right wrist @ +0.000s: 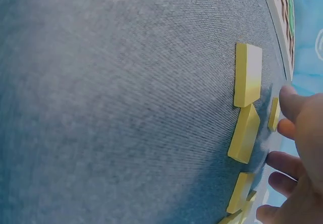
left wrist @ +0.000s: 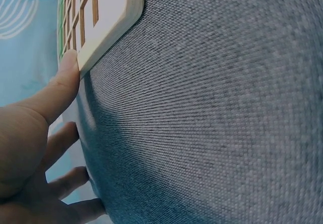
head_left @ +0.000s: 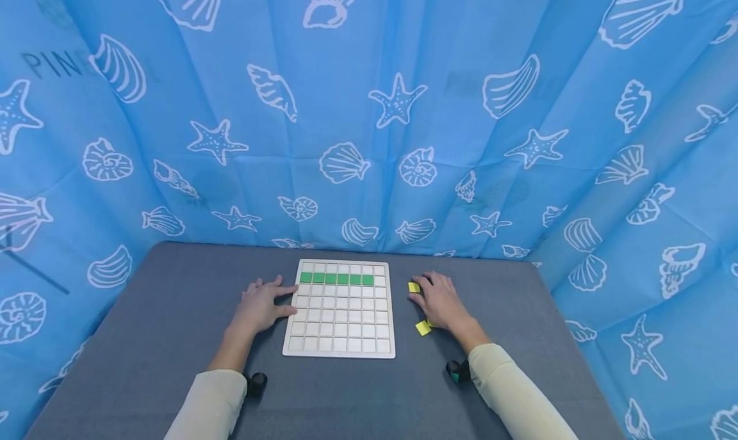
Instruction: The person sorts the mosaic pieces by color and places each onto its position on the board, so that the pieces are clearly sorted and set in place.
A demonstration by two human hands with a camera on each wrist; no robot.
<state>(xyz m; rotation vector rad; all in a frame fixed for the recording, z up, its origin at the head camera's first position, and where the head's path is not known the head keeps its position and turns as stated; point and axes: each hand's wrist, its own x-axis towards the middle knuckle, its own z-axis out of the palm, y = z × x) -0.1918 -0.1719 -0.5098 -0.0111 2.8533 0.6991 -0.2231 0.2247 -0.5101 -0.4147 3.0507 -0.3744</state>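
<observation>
we see a pale gridded board (head_left: 339,331) at the middle of the grey table (head_left: 346,401), its second row from twelve o'clock carrying six green tiles (head_left: 331,278) side by side, the row's three o'clock cell left pale. at the board's nine o'clock edge our left hand (head_left: 261,307) rests with fingers spread; in the left wrist view its thumb lies on the rim. our right hand (head_left: 441,302) is at three o'clock of the board, well apart from it, fingers parted and lightly bent. a yellow tile (head_left: 414,287) lies by those fingertips, toward half past two; we cannot tell whether they touch it. another yellow tile (head_left: 423,328) sits between three and four o'clock, and the right wrist view shows it touching its neighbour (right wrist: 244,133), with more yellow tiles (right wrist: 239,192) toward six o'clock of that view. beyond the table, at twelve, hangs a blue curtain (head_left: 340,75) printed with white shells and starfish.
</observation>
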